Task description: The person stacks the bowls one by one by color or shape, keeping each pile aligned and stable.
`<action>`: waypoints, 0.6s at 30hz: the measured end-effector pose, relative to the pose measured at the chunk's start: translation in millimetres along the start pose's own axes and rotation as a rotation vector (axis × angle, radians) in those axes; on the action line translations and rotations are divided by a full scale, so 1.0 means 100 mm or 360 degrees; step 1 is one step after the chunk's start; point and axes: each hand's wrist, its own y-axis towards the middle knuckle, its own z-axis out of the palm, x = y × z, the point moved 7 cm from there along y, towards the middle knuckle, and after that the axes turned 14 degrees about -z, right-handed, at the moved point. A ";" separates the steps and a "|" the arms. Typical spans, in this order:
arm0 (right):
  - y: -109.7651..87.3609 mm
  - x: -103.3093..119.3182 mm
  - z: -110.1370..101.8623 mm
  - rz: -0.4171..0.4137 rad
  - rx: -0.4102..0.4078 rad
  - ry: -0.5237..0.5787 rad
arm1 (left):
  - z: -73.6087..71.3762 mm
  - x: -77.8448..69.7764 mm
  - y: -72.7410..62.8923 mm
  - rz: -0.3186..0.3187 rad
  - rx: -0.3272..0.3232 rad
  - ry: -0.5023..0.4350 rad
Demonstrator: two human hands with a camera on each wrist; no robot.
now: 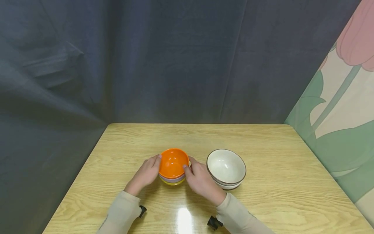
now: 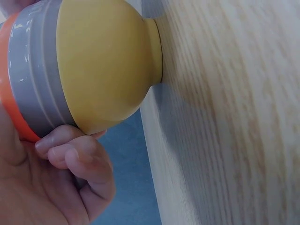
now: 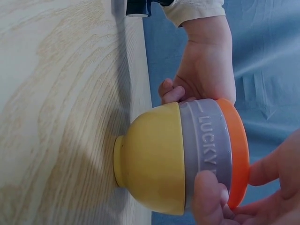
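Note:
A stack of three small bowls stands on the table: an orange bowl (image 1: 174,162) on top, a grey-purple bowl (image 3: 206,136) with raised lettering in the middle, a yellow bowl (image 2: 101,65) at the bottom. On the stack's left side my left hand (image 1: 149,170) holds it, its curled fingers against the grey-purple bowl in the left wrist view. From the right, my right hand (image 1: 201,178) grips the upper bowls, with one digit at the orange rim and another on the grey-purple wall. The yellow bowl's foot appears to touch the wood.
Right of my right hand stands a stack of larger white bowls (image 1: 226,165) with dark rims, close to that hand. The wooden table (image 1: 277,195) meets a dark curtain (image 1: 175,65) behind and a flower-patterned cloth (image 1: 344,146) at the right.

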 end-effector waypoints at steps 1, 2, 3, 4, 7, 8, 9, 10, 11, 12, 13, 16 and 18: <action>0.00 0.00 0.00 0.0000 0.0000 -0.0007 | 0.00 0.00 0.00 -0.0003 0.0006 -0.0002; 0.00 0.00 0.00 0.0003 0.0000 -0.0011 | 0.01 0.00 0.00 -0.0004 0.0012 -0.0007; 0.00 0.00 -0.01 0.0006 0.0000 -0.0015 | 0.01 0.00 0.00 -0.0006 0.0016 -0.0009; 0.00 0.00 -0.01 0.0009 0.0000 -0.0022 | 0.01 0.00 0.00 0.0001 0.0017 -0.0007; 0.00 -0.02 -0.01 0.0031 0.0002 -0.0031 | 0.02 0.00 0.00 -0.0009 0.0027 -0.0020; 0.00 -0.02 -0.01 0.0040 0.0005 -0.0023 | 0.02 0.00 0.00 -0.0013 0.0028 -0.0022; 0.00 -0.02 -0.01 0.0048 0.0010 -0.0017 | 0.02 0.01 0.01 -0.0023 0.0029 -0.0022; -0.01 -0.02 0.00 0.0053 0.0016 -0.0009 | 0.01 0.01 0.01 -0.0030 0.0030 -0.0019; -0.01 -0.02 -0.01 0.0052 0.0024 0.0006 | 0.01 0.02 0.01 -0.0054 0.0027 -0.0011; -0.02 0.00 -0.01 0.0048 0.0034 0.0018 | 0.00 0.02 0.01 -0.0066 0.0013 0.0009; -0.03 0.02 -0.02 0.0041 0.0047 0.0033 | -0.01 0.02 0.01 -0.0080 -0.0003 0.0030; -0.08 0.11 -0.10 -0.0021 0.0068 0.0057 | -0.06 0.03 -0.02 -0.0092 -0.0090 0.0122; -0.12 0.18 -0.21 -0.0080 0.0054 0.0042 | -0.10 0.02 -0.06 -0.0079 -0.0181 0.0208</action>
